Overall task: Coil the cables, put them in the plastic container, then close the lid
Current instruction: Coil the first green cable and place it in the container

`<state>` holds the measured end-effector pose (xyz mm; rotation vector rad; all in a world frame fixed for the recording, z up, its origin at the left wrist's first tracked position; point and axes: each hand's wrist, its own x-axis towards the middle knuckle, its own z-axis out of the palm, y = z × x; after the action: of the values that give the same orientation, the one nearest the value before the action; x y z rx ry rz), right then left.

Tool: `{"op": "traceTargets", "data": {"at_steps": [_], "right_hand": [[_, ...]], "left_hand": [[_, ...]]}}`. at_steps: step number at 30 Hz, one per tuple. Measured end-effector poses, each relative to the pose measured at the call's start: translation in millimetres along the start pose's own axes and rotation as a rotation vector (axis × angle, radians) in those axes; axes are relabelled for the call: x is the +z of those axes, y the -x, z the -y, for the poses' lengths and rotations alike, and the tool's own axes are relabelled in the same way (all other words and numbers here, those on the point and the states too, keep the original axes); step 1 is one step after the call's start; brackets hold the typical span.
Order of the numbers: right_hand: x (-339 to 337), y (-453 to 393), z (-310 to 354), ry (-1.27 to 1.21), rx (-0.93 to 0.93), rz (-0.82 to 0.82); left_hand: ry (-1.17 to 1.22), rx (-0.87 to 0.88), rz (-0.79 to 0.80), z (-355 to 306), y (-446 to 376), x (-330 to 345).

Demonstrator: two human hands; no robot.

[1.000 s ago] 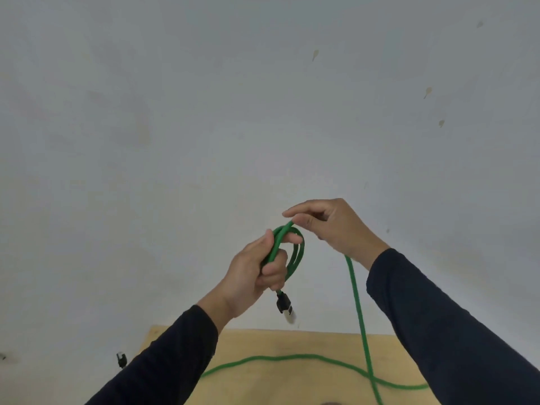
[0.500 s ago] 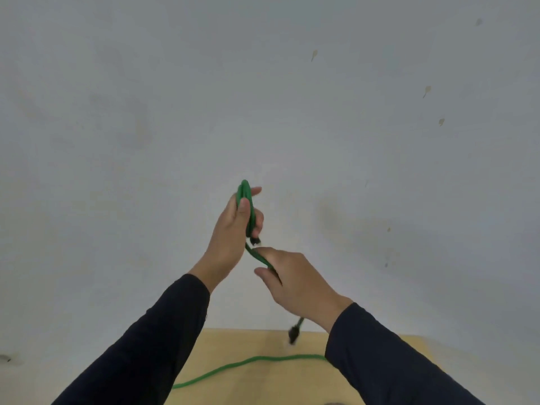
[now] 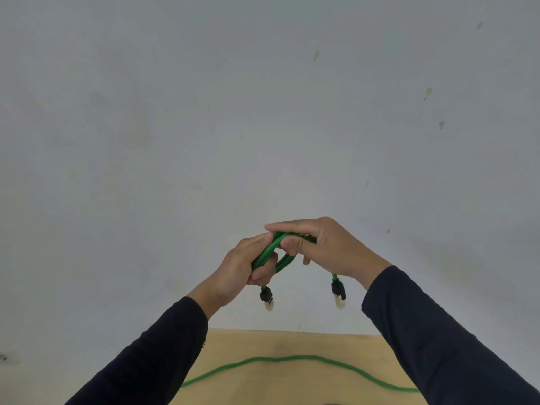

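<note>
A coiled green cable [image 3: 270, 252] is held up in front of the wall, above the table. My left hand [image 3: 242, 270] grips the lower left side of the coil. My right hand [image 3: 327, 247] pinches its top right side. Two black plugs hang down from the coil: one [image 3: 266, 296] below my left hand and one [image 3: 338, 290] below my right wrist. A second green cable [image 3: 292, 359] lies uncoiled in a long curve on the wooden table [image 3: 277, 381]. No plastic container is in view.
A plain pale wall [image 3: 263, 112] with a few small marks fills most of the view. Only the far part of the table shows at the bottom, between my dark sleeves.
The loose length that hung to the table has been gathered into the coil. My right hand rose from below the left hand to the coil's top. Both plugs now hang free.
</note>
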<state>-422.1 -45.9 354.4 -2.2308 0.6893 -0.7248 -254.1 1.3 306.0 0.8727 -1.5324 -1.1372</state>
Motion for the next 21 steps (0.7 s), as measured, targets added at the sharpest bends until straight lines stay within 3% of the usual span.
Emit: {"op": "traceTargets", "data": {"at_steps": [9, 14, 19, 21], "right_hand": [[8.7, 3.1, -4.3, -0.052, 0.058, -0.211], [12.3, 14.8, -5.1, 0.050, 0.018, -0.276], [7.1, 21.4, -10.5, 0.165, 0.025, -0.213], [5.9, 21.3, -10.0, 0.145, 0.015, -0.272]], "left_hand": [[-0.342, 0.186, -0.395, 3.5, 0.4, 7.6], [-0.203, 0.170, -0.597, 1.5, 0.9, -5.8], [-0.068, 0.144, -0.545, -4.8, 9.1, -19.1], [0.001, 0.135, -0.504, -5.4, 12.1, -14.7]]}}
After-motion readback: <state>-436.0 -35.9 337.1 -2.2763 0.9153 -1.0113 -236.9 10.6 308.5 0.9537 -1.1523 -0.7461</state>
